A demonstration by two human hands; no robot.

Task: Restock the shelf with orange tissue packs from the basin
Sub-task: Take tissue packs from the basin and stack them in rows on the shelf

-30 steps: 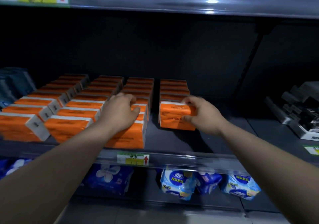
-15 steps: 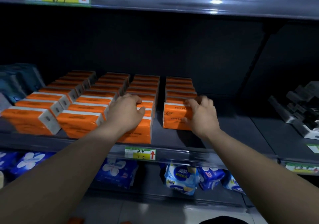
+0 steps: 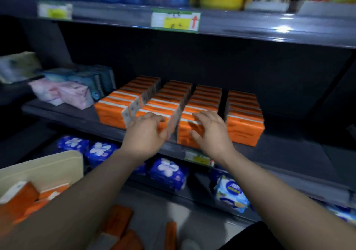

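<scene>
Bare shelf [image 3: 289, 153] right of orange packs [image 3: 244, 118]; pink packs [image 3: 73, 93] left.

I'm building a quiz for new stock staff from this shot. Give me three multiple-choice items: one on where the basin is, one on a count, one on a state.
1. Where is the cream basin?
A. on the top shelf
B. in the lower left corner of the view
C. right of the orange rows

2. How many rows of orange tissue packs stand on the shelf?
A. two
B. six
C. four

3. The basin is:
A. partly filled
B. empty
C. lidded

Answers:
1 B, its rim shows at lower left, below the stocked shelf.
2 C, four rows sit side by side, each running front to back.
3 A, orange packs lie inside it and no lid shows.
</scene>
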